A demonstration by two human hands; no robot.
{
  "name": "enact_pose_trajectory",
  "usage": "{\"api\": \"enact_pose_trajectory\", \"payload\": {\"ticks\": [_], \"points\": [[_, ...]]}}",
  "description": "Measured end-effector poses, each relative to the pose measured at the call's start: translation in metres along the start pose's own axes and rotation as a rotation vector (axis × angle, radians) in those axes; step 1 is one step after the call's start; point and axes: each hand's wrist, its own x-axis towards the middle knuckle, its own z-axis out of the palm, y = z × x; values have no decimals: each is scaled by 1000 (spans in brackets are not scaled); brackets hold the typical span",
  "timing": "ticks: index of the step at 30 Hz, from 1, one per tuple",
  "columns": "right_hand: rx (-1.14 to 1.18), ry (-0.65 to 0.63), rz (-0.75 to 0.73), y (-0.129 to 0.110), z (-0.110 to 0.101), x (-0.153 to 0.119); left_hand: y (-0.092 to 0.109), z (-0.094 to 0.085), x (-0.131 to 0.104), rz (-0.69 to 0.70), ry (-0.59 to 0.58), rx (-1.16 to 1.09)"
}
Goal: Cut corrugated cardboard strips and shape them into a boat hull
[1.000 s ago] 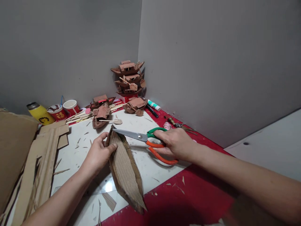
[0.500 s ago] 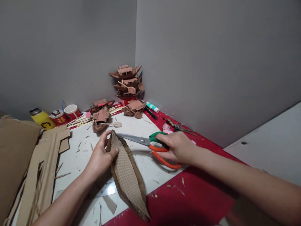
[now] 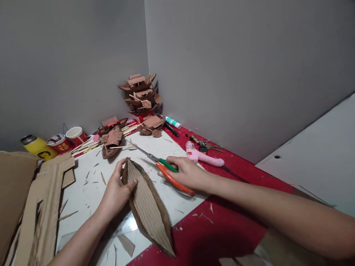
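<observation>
My left hand (image 3: pixel 119 186) grips a cardboard boat hull (image 3: pixel 148 207) near its far pointed end, thumb on the ribbed inner face and fingers behind the side wall. The hull slants toward me, its near tip over the red table covering. In my right hand (image 3: pixel 185 171) is a pair of scissors (image 3: pixel 149 157) with green and orange handles. Their blades point up and left, just beyond the hull's far tip and apart from it. From this angle the blades look nearly together.
Finished cardboard boats (image 3: pixel 137 83) are stacked in the corner, with another boat (image 3: pixel 112 140) in front. A pink glue gun (image 3: pixel 206 157) lies at right. Cardboard strips (image 3: pixel 51 199), a yellow bottle (image 3: pixel 39 147) and a paper cup (image 3: pixel 76 136) stand or lie at left. Scraps litter the white board (image 3: pixel 88 195).
The scissors have moved left and turned in my right hand, their blades now pointing more upward, off the hull's tip. My left hand keeps its hold. The camera view has shifted slightly right.
</observation>
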Motion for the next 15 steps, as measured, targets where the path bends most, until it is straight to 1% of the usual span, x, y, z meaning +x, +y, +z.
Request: {"api": "enact_pose_trajectory", "payload": {"ticks": [4, 6, 9, 11, 13, 15], "points": [[385, -4, 25, -11, 15, 6, -2, 7, -1, 7, -3, 37], [491, 8, 16, -14, 22, 9, 0, 10, -2, 8, -14, 53], [518, 39, -34, -14, 30, 13, 3, 14, -5, 9, -11, 102], [524, 52, -63, -11, 34, 15, 4, 16, -6, 34, 14, 166], [531, 60, -77, -7, 36, 15, 3, 18, -7, 102, 56, 255], [524, 71, -89, -4, 37, 14, 0, 19, -8, 200, 89, 355]]}}
